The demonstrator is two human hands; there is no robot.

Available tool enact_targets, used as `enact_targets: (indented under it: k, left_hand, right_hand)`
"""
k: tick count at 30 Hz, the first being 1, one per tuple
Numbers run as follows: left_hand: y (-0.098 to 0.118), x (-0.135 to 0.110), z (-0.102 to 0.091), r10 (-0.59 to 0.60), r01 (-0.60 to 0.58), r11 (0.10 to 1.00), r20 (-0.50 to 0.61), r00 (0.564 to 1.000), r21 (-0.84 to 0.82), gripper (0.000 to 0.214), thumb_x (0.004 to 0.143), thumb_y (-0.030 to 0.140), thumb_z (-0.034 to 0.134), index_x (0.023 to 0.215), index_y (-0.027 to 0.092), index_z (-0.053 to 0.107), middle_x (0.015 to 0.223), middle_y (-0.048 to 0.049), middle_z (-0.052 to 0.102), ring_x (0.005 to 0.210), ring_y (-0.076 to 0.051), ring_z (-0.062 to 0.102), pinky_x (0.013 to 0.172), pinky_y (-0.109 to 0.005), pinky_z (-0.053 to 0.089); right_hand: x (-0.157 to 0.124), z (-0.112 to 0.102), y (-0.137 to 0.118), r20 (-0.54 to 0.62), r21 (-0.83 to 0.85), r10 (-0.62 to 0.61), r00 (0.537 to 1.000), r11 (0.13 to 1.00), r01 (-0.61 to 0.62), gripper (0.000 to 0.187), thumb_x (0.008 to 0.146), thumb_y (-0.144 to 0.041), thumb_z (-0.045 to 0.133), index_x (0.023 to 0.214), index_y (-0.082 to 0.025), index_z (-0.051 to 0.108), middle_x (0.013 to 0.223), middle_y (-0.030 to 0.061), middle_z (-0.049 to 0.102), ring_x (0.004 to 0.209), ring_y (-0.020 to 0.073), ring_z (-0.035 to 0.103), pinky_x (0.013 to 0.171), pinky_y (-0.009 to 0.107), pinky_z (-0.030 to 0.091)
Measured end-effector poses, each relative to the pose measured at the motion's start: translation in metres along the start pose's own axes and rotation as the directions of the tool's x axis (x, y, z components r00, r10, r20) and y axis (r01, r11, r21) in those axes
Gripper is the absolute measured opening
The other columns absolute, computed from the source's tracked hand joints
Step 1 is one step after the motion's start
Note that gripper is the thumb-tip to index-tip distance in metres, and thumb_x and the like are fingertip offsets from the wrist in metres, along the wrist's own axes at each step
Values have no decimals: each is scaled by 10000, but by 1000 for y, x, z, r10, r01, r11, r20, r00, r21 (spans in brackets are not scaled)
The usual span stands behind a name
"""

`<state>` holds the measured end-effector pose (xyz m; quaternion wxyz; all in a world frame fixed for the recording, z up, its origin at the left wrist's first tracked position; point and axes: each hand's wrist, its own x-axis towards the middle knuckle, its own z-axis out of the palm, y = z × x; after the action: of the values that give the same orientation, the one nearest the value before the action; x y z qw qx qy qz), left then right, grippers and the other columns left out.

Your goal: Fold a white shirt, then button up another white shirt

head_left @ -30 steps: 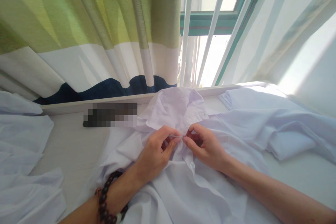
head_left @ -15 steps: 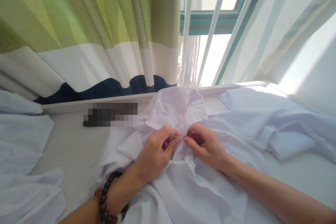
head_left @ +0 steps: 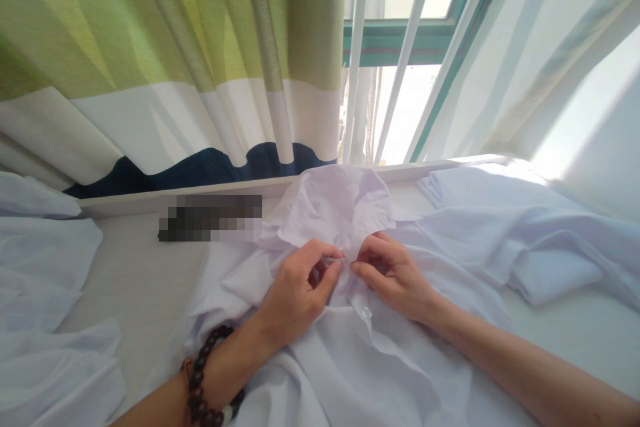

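A white collared shirt [head_left: 345, 353] lies spread in front of me, its collar [head_left: 335, 200] raised at the far end. My left hand [head_left: 305, 280] pinches the front placket just below the collar between thumb and forefinger. Close beside it, my right hand [head_left: 395, 273] pinches the placket's other edge. The fingertips of both hands almost meet, and what lies exactly between them is too small to make out. Lower on the placket a small clear button [head_left: 367, 312] shows. A dark beaded bracelet [head_left: 200, 373] circles my left wrist.
More white garments lie at the left [head_left: 45, 267], and a folded white cloth [head_left: 555, 273] at the right. A blurred-out dark object [head_left: 210, 217] sits near the back ledge [head_left: 125, 201]. Behind hang a green, white and navy curtain [head_left: 200, 47] and white window bars [head_left: 407, 47].
My fingertips have shifted very slightly at the placket, and the right hand's fingers are curled a little differently. The button below shows more fully. The shirt otherwise stays put.
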<state>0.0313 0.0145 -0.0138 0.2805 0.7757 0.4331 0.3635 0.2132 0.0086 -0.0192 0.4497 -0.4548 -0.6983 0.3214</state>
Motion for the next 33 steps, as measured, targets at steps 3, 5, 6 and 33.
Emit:
enact_targets:
  k: [3,5,6,33]
  left_hand:
    - [0,0,-1,-18,18,1000,6,1000,-13,68,885,232,557,917,206,611,786,32,627,656,-98,558,594,-184,438]
    - [0,1,-1,-25,25,999,14,1000,-23,76,882,239,559,918,202,615,789,28,631,657,-101,560,594,-188,439]
    - [0,1,-1,-28,29,999,19,999,-28,80,881,243,560,918,201,617,786,27,631,653,-102,559,592,-190,438]
    - [-2,1,0,-148,157,977,68,987,-142,145,902,347,542,891,206,576,640,45,584,543,-101,565,515,-180,444]
  right_hand:
    - [1,-1,0,45,91,36,998,995,-40,119,765,-149,525,653,-189,528,610,-36,504,554,95,479,515,205,373]
    - [2,-2,1,85,158,63,994,985,-76,114,769,-142,506,668,-188,535,590,-39,529,550,96,485,517,204,379]
    - [2,-2,1,99,186,78,992,978,-96,116,769,-139,497,674,-186,542,591,-37,546,553,98,496,526,206,390]
    - [5,-4,7,230,266,175,957,935,-234,95,841,-250,562,770,-188,570,539,-44,568,508,107,536,511,217,436]
